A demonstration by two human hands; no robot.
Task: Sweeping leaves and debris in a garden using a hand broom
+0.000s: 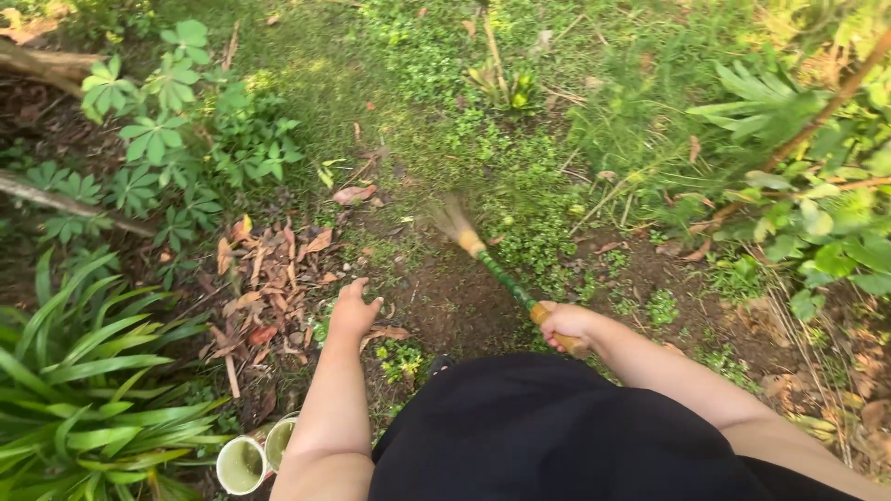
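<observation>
Garden ground, broom (492, 264) in right hand (564, 325)

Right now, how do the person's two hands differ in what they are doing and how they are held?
The right hand is closed in a grip around the handle end of the small broom; the left hand holds nothing. The right hand is curled into a fist; the left hand is loosely open, reaching toward the pile of dry brown leaves. Both arms are bare and stretch forward over the ground.
</observation>
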